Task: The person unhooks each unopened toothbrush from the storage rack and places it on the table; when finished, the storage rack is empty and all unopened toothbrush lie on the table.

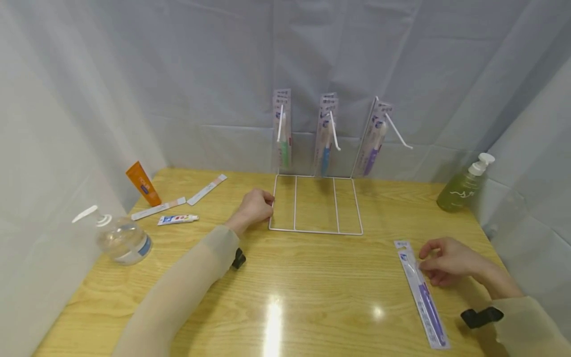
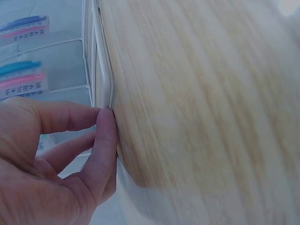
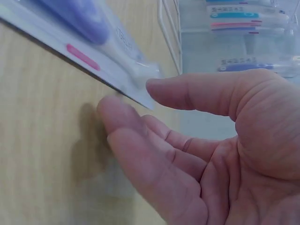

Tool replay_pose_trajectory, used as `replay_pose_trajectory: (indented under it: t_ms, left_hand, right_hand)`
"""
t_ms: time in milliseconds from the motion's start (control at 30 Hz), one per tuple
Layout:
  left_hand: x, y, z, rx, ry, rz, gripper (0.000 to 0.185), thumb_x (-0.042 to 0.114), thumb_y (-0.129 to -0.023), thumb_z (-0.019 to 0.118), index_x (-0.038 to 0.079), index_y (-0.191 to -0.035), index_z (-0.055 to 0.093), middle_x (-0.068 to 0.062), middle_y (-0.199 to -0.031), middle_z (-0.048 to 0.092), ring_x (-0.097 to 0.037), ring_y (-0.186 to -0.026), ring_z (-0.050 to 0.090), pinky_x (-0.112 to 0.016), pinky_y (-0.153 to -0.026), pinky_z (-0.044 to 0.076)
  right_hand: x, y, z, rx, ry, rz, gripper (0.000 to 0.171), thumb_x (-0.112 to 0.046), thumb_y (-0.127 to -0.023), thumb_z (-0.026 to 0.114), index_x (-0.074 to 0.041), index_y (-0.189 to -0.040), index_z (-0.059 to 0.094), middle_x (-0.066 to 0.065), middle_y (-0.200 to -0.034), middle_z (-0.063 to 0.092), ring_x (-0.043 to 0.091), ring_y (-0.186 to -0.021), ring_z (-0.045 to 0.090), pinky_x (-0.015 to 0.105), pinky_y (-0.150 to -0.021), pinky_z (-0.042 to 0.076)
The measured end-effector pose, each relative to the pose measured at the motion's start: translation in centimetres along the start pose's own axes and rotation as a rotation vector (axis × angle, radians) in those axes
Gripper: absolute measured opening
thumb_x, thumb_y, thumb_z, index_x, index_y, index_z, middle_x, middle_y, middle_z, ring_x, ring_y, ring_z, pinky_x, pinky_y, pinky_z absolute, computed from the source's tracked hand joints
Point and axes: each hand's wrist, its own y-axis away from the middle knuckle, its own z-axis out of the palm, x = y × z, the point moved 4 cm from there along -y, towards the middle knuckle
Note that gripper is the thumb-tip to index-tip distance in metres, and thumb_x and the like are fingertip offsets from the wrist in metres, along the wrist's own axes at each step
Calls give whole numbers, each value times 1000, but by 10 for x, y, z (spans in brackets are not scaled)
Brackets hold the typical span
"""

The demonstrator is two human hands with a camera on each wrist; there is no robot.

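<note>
A white wire display rack (image 1: 315, 231) stands at the back of the table, its hooks holding packaged toothbrushes with green, blue and purple handles. At the left side of its base, my left hand (image 1: 255, 207) pinches the wire between thumb and index finger, as the left wrist view shows. A purple toothbrush in a clear blister pack (image 1: 423, 295) lies on the table at the right front. Beside its upper part is my right hand (image 1: 450, 263), thumb and fingers apart around the pack's edge. Whether the thumb touches the pack, I cannot tell.
On the left are a clear pump bottle (image 1: 125, 240), an orange tube (image 1: 143, 184), a small toothpaste tube (image 1: 177, 219) and two slim white packets (image 1: 207, 189). A green pump bottle (image 1: 461, 191) stands at the back right. Pale curtains (image 1: 214, 99) enclose the table.
</note>
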Motion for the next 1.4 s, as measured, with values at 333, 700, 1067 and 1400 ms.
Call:
replay_pose_trajectory:
  t_ms: [333, 700, 1067, 1400]
  left_hand:
    - [-2, 0, -1, -13, 18, -10, 60, -6, -89, 58, -2, -148, 70, -21, -134, 74, -19, -93, 71, -19, -70, 65]
    - [-2, -1, -1, -11, 51, -24, 60, -8, -88, 58, -3, -146, 71, -20, -127, 74, -18, -87, 68, -20, -68, 67]
    - [-2, -2, 0, -14, 54, -28, 57, -7, -89, 60, -2, -144, 72, -19, -125, 75, -17, -86, 68, -21, -68, 67]
    - [-1, 2, -1, -19, 52, -32, 58, -8, -90, 60, -2, -146, 71, -21, -134, 75, -19, -89, 70, -24, -73, 69]
  right_hand:
    - [-47, -8, -37, 199, 206, -276, 42, -14, -102, 73, 12, -135, 65, 18, -108, 81, 4, -82, 70, 25, -69, 66]
    - [-136, -47, -84, 408, 25, -446, 41, -14, -107, 73, 6, -143, 65, -10, -116, 82, -11, -98, 71, 13, -86, 63]
    - [-193, -82, -108, 632, -225, -630, 23, -9, -98, 85, -10, -118, 75, -29, -100, 75, -8, -95, 71, 6, -85, 60]
    - [-195, -93, -99, 529, -541, -755, 24, 7, -100, 73, -16, -98, 79, -12, -90, 81, 2, -83, 77, 15, -78, 68]
